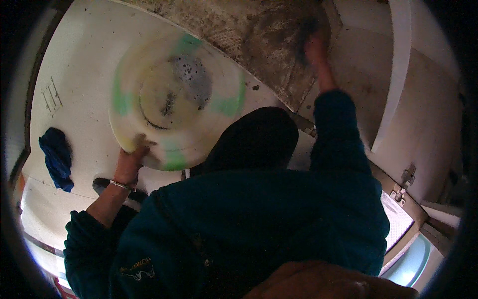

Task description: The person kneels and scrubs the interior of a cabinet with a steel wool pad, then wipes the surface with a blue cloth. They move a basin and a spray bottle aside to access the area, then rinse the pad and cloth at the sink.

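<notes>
My left hand (131, 159) grips the near-left rim of a round pale plastic basin (194, 136) with green patches. Murky water with bubbles (190, 74) and dark specks lies in the basin, which looks motion-blurred. On the far right, my right hand (316, 46) presses a dark cloth or scrubber (305, 33) onto a grimy brown cabinet base board (242, 28). Blur hides what exactly that dark thing is and how the fingers close round it.
A crumpled dark blue cloth (56, 159) lies on the pale floor (82, 56) at left. My bent knee (257, 136) is beside the basin. At right are a white panel edge (397, 71), a metal hinge (408, 175) and a light blue container (412, 263).
</notes>
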`<state>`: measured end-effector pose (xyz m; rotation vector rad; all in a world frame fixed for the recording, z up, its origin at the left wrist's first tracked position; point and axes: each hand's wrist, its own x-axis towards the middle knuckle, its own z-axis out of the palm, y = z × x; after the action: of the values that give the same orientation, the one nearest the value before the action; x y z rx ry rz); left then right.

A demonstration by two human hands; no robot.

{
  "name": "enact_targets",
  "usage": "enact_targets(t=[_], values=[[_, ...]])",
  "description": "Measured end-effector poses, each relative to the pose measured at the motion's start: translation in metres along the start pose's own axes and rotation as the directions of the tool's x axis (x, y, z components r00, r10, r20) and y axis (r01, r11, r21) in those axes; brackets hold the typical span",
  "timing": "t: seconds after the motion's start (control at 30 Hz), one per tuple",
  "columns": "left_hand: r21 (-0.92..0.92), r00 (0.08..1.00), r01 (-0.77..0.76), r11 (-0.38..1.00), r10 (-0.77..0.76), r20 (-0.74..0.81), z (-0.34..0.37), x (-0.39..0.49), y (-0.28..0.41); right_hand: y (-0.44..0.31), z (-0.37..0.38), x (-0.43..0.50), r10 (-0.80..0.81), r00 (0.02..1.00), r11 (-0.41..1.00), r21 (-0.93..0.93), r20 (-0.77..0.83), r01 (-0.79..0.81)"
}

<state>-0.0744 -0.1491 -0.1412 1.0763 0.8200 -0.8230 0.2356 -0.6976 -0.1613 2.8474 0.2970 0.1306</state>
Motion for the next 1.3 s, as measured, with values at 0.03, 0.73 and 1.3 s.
enact_targets(t=[0.03, 0.73, 1.3], values=[[0.000, 1.000, 0.006, 1.000, -0.006, -0.027, 0.000, 0.002, -0.001, -0.005, -0.002, -0.015, -0.133, 0.945, 0.990, 0.009, -0.299, 0.142], [0.008, 0.999, 0.026, 1.000, -0.026, -0.030, -0.007, 0.008, -0.005, 0.001, -0.010, 0.015, -0.138, 0.989, 0.989, 0.065, 0.045, 0.135], [-0.006, 0.999, -0.023, 1.000, 0.023, -0.045, -0.005, 0.014, -0.017, 0.016, -0.004, -0.078, -0.106, 0.994, 0.958, 0.271, 0.014, 0.099]])
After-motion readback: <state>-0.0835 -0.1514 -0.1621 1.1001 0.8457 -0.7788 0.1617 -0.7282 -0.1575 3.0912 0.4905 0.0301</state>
